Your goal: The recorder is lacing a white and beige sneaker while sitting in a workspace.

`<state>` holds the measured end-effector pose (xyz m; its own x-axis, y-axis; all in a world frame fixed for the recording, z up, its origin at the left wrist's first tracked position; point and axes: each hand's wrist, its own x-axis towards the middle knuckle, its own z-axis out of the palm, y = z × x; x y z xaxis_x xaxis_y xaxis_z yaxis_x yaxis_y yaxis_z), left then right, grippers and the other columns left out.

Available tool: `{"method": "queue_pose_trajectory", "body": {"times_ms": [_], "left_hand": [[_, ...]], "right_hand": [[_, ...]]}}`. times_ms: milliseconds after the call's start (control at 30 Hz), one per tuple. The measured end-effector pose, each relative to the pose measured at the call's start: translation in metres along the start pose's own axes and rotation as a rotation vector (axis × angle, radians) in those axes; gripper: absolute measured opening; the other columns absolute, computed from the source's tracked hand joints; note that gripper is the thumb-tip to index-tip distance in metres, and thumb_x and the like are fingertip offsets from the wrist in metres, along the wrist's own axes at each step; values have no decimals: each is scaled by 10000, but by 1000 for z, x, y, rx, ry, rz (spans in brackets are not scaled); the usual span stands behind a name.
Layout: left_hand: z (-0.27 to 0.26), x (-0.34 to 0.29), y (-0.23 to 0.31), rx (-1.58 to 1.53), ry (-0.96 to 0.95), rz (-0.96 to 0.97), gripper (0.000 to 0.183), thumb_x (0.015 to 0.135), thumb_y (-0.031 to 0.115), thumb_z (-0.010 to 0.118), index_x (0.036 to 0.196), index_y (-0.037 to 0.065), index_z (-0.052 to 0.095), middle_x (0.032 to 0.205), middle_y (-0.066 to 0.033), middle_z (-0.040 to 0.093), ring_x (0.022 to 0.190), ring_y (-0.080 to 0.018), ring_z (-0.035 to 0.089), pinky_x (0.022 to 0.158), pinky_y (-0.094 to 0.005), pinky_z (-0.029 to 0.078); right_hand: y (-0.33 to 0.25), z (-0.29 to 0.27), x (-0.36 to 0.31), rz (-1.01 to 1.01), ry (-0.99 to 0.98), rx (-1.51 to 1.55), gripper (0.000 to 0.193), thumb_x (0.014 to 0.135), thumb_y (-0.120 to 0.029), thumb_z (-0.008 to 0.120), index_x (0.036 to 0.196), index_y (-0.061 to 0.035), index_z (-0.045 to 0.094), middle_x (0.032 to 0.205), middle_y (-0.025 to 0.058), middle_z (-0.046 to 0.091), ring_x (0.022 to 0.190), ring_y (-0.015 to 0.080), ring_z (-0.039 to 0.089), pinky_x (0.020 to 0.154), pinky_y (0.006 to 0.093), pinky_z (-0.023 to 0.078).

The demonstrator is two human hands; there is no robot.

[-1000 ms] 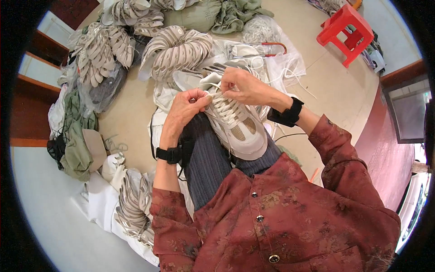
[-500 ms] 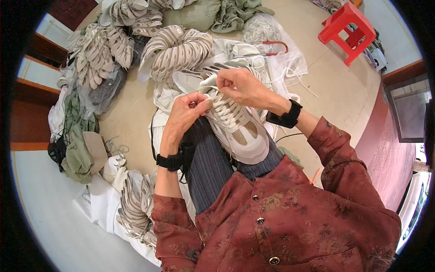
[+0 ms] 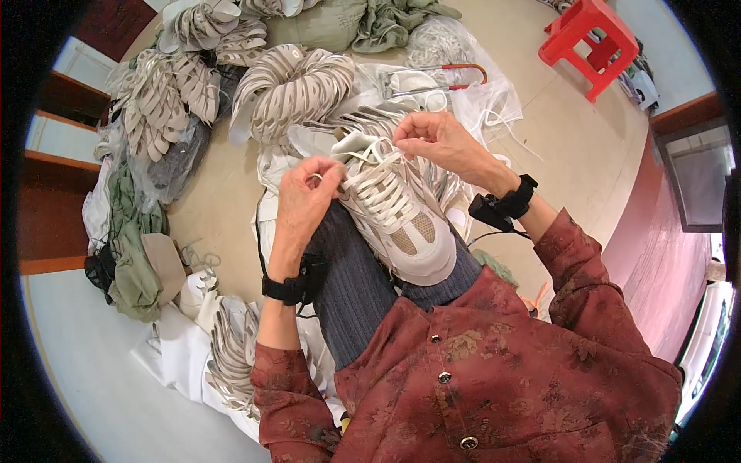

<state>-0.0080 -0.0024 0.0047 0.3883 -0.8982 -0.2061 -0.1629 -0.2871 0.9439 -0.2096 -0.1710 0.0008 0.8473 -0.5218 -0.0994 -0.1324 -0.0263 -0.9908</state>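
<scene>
Shoe (image 3: pixel 401 214): smooth, matt upper, leather-like from where I stand; toe panels (image 3: pixel 423 227) of coarse mesh. Laces (image 3: pixel 382 193): flat, dull, woven cloth. Trousers (image 3: pixel 351 289): ribbed matt cloth. Shirt (image 3: pixel 502 363): patterned cloth, faint sheen; buttons (image 3: pixel 444 377) glossy. Stool (image 3: pixel 579 31): smooth, glossy plastic. Bag (image 3: pixel 498 89): thin, clear, crinkled plastic. Floor (image 3: pixel 571 147): smooth, slightly shiny.

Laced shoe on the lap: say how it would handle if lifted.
The shoe would probably hold its shape at the toe, which looks rounded. Its mesh panels suggest a light build. The laces would likely flop, being thin and loosely looped.
</scene>
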Motion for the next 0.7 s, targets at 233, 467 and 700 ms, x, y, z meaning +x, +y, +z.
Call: {"method": "queue_pose_trajectory", "body": {"times_ms": [233, 467, 700], "left_hand": [[-5, 37, 6, 499, 4, 467, 266, 875, 131, 616, 1112, 37, 692, 916, -52, 692, 704, -128, 582, 648, -273, 466], [-5, 52, 6, 545, -181, 299, 207, 866, 154, 627, 954, -13, 712, 827, -119, 707, 682, -173, 608, 628, -318, 468], [-8, 38, 1, 538, 57, 416, 189, 846, 141, 640, 885, -30, 710, 748, -148, 675, 642, -188, 602, 613, -329, 459]], "right_hand": [[-9, 2, -4, -26, -18, 69, 150, 923, -173, 651, 983, -35, 645, 876, -42, 615, 781, 32, 541, 709, 202, 441], [-1, 1, -4, -22, -6, 121, 155, 921, -173, 649, 997, -38, 644, 889, -34, 614, 802, 39, 547, 738, 207, 448], [2, 3, 1, -41, 18, 177, 115, 928, -141, 641, 963, -32, 656, 810, -24, 639, 732, 44, 567, 652, 202, 446]]}}
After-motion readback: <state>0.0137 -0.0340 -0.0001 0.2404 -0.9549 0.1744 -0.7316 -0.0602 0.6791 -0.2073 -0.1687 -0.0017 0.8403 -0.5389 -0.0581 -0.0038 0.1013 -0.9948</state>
